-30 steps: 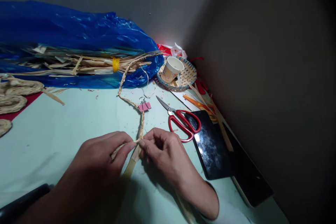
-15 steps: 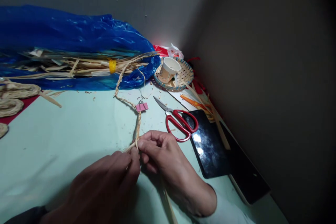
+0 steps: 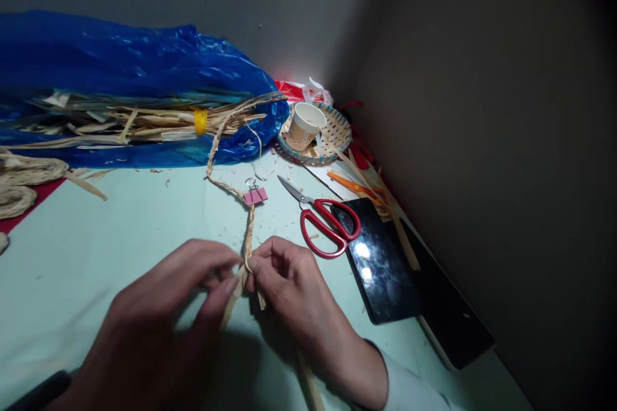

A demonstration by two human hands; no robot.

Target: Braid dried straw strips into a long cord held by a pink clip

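A thin braid of pale dried plant strips (image 3: 249, 231) runs down the table toward me from a pink binder clip (image 3: 255, 196). At the braid's lower end, my right hand (image 3: 299, 292) pinches the strips between thumb and forefinger. My left hand (image 3: 164, 308) is just left of that end, thumb and fingers apart. Its thumb tip is at a loose flat strip (image 3: 234, 298) that hangs down-left; whether it presses on the strip is hard to see. Another strip (image 3: 311, 385) comes out below my right wrist.
Red-handled scissors (image 3: 324, 226) lie right of the braid, beside a dark tablet (image 3: 380, 276). Behind stand a woven basket (image 3: 340, 135) with a paper cup (image 3: 304, 128) and a blue plastic bag (image 3: 144, 64) with a strip bundle (image 3: 159, 122). Coiled braids (image 3: 33, 170) lie at left.
My left hand's fingers have parted from their pinch at the braid's end, and the hand has shifted a little left. My right hand keeps its pinch. The whole view has shifted slightly.
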